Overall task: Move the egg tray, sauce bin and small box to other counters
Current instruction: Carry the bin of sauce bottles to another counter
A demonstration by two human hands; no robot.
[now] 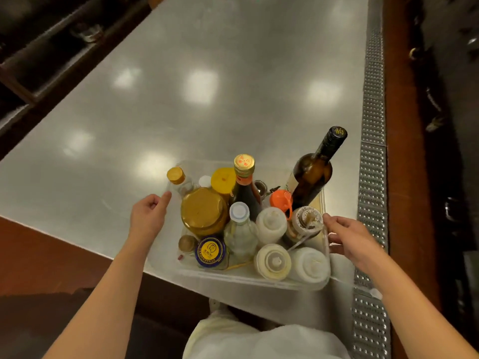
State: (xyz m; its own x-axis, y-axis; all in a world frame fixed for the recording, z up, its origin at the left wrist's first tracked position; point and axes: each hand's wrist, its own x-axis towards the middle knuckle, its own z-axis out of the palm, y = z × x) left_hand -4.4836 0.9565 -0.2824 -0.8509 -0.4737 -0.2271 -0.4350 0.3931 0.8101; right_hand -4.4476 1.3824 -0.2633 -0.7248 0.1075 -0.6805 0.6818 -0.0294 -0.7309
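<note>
Sauce bin (pixel 241 277) of bottles on the steel tabletop (pixel 207 86).
Left hand (pixel 149 215) seems to grip its clear left wall — contact unclear; right hand (pixel 348 238) grips the right rim.

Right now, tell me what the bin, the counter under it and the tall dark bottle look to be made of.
Sauce bin: clear, slightly frosted plastic by the look, since the bottles show through its walls.
Counter: probably stainless steel, brushed grey and mirroring the ceiling lights.
Tall dark bottle: likely dark glass, glossy with sharp highlights, and a black foil-like cap.
</note>
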